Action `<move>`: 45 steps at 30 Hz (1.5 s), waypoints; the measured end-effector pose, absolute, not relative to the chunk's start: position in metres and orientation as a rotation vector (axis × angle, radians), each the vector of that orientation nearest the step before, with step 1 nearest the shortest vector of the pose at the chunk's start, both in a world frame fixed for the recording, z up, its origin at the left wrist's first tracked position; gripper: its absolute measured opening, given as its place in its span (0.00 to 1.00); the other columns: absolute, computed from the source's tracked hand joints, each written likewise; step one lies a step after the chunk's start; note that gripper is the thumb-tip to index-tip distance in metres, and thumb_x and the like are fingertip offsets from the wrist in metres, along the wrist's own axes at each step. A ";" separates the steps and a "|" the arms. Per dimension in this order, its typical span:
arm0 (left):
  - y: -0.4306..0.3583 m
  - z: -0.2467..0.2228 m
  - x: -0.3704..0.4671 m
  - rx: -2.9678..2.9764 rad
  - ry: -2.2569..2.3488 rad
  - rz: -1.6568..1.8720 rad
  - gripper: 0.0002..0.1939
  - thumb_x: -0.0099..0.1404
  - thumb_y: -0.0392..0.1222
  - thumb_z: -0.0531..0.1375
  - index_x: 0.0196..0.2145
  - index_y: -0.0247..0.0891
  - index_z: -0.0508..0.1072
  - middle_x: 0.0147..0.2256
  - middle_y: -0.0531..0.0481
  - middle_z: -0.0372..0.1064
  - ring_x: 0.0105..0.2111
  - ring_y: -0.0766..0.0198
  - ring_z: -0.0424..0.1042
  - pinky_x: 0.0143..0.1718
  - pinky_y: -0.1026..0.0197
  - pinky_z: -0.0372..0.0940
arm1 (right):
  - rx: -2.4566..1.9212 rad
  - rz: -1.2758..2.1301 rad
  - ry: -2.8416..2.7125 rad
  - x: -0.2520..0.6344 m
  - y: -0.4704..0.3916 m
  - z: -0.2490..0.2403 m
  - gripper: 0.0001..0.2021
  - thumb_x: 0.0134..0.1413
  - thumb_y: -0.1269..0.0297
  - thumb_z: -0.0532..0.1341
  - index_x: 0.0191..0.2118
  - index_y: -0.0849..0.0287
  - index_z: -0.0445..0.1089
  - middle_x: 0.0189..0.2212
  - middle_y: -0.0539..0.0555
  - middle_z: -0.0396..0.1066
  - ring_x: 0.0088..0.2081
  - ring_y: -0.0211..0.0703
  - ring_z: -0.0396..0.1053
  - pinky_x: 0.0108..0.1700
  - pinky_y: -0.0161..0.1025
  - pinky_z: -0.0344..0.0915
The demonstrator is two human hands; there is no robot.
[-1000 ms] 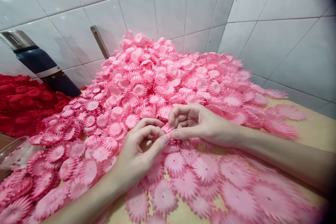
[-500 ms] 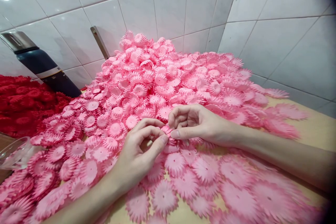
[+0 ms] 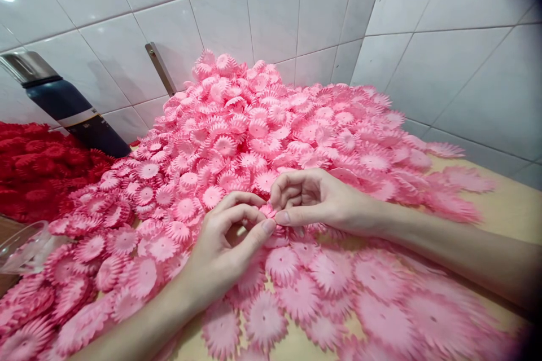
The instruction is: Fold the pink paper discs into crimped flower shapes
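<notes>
Between my two hands is a small pink petal piece with a fringed edge, partly covered by my fingertips. My left hand pinches it from the left, thumb and fingers curled together. From the right, my right hand closes thumb against curled fingers at the piece's other edge. Both hands hover low over a spread of flat pink petal discs, each with a notched rim and, on many, a small hole at the centre. Behind the hands rises a large heap of pink petal discs.
A dark blue bottle with a steel cap leans at the left beside a red petal pile. A clear plastic cup lies at the left edge. A metal strip stands against the tiled wall. The tabletop is yellowish.
Both hands stay in nearly the same place. The left thumb has shifted slightly right and down, and the fingertips have moved a little on the pink piece.
</notes>
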State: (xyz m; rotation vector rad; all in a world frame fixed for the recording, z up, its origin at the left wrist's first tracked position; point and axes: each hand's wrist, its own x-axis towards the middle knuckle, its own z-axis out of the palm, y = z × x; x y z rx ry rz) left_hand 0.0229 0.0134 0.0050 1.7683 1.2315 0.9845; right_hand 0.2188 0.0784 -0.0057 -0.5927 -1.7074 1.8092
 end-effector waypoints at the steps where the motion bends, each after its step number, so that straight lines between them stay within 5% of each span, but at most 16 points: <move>1: 0.013 0.005 0.023 1.769 1.225 0.986 0.09 0.65 0.43 0.61 0.29 0.37 0.76 0.43 0.47 0.67 0.44 0.62 0.70 0.44 0.62 0.64 | -0.592 1.810 -1.704 0.219 0.078 -0.006 0.09 0.50 0.69 0.69 0.36 0.62 0.69 0.28 0.48 0.73 0.30 0.29 0.71 0.34 0.27 0.67; 22: 0.011 0.008 0.020 1.801 1.160 0.940 0.07 0.66 0.42 0.60 0.33 0.39 0.76 0.46 0.47 0.66 0.47 0.61 0.71 0.50 0.59 0.64 | -0.568 1.822 -1.703 0.219 0.080 -0.006 0.10 0.49 0.68 0.70 0.36 0.62 0.69 0.27 0.48 0.74 0.28 0.29 0.71 0.30 0.27 0.66; 34: 0.012 -0.001 0.023 1.511 1.097 1.165 0.13 0.59 0.38 0.67 0.40 0.40 0.69 0.38 0.50 0.70 0.38 0.63 0.73 0.40 0.60 0.71 | -0.485 1.954 -1.537 0.220 0.079 -0.008 0.11 0.50 0.69 0.70 0.38 0.62 0.69 0.31 0.51 0.77 0.29 0.32 0.73 0.32 0.30 0.70; 39: 0.012 0.001 0.022 1.572 1.221 1.547 0.16 0.58 0.38 0.67 0.43 0.43 0.71 0.45 0.50 0.72 0.46 0.62 0.73 0.46 0.63 0.70 | -0.562 1.846 -1.677 0.219 0.077 -0.006 0.08 0.56 0.62 0.65 0.38 0.61 0.68 0.26 0.50 0.75 0.21 0.29 0.67 0.24 0.28 0.65; 45: 0.012 0.003 0.024 1.521 1.177 1.529 0.19 0.58 0.36 0.66 0.46 0.46 0.68 0.49 0.49 0.73 0.50 0.60 0.73 0.45 0.62 0.71 | -0.654 1.739 -1.879 0.216 0.073 -0.002 0.13 0.47 0.65 0.70 0.40 0.61 0.73 0.26 0.51 0.74 0.27 0.33 0.69 0.27 0.29 0.64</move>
